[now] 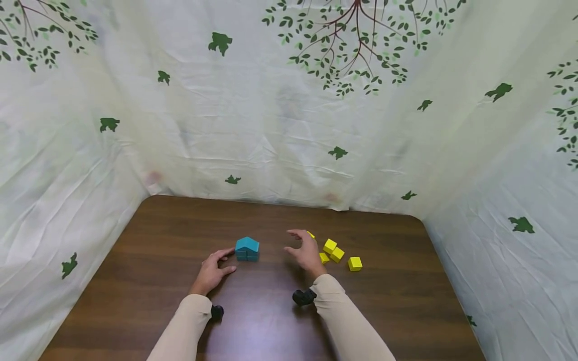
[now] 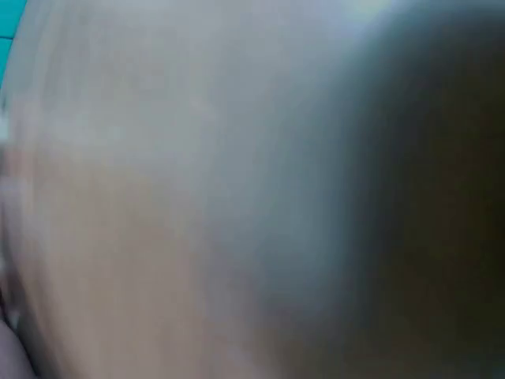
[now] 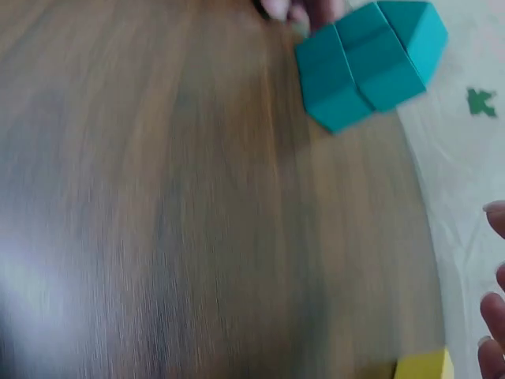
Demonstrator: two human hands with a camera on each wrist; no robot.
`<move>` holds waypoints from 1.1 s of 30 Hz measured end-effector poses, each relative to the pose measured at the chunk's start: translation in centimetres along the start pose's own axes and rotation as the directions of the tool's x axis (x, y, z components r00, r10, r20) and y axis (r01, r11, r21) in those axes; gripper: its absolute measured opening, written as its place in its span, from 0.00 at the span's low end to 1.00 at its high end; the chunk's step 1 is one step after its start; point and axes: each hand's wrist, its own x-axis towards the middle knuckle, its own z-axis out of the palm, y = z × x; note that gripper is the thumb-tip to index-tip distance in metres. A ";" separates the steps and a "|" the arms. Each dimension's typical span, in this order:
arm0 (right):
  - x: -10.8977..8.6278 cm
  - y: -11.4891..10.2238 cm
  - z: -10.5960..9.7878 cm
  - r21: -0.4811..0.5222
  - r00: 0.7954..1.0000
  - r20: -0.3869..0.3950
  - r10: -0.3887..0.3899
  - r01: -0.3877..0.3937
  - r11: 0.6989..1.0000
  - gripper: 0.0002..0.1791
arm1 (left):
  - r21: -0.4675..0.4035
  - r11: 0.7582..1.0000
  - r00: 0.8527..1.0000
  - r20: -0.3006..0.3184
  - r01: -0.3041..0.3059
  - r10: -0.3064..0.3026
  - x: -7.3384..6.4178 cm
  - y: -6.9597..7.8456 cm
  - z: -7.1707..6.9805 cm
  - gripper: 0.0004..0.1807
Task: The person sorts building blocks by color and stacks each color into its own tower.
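A small house-shaped stack of teal blocks [image 1: 247, 249] stands on the brown table, with a peaked roof piece over square blocks. At its left side is my left hand [image 1: 211, 272], fingers extended and fingertips right at the blocks, thumb spread apart below. My right hand [image 1: 308, 254] is over the table between the stack and the yellow cubes [image 1: 330, 245], its fingers loosely bent and holding nothing. The right wrist view shows the teal stack close up, with right-hand fingertips [image 3: 493, 312] at the edge. The left wrist view is mostly blurred.
Several yellow cubes lie loosely grouped right of my right hand, one of them [image 1: 355, 263] set apart to the right. Part of the group is hidden behind that hand. A white curtain [image 1: 280, 115] with leaf prints surrounds the table [image 1: 388, 311] at the back and sides.
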 end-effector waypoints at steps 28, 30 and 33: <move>-0.5 5.3 -8.6 -0.126 0.991 -0.127 -0.048 0.032 0.992 0.23 | 0.158 0.846 0.650 -0.573 -0.510 0.499 -0.1 15.7 2.6 0.12; -0.1 5.2 -8.9 -0.134 0.992 -0.118 -0.052 0.036 0.990 0.23 | 0.217 0.784 0.634 -0.483 -0.582 0.604 0.2 16.8 4.3 0.13; 0.4 5.2 -9.0 -0.151 0.997 -0.071 -0.044 0.032 0.988 0.23 | 0.251 0.758 0.656 -0.386 -0.601 0.648 0.9 17.5 7.0 0.16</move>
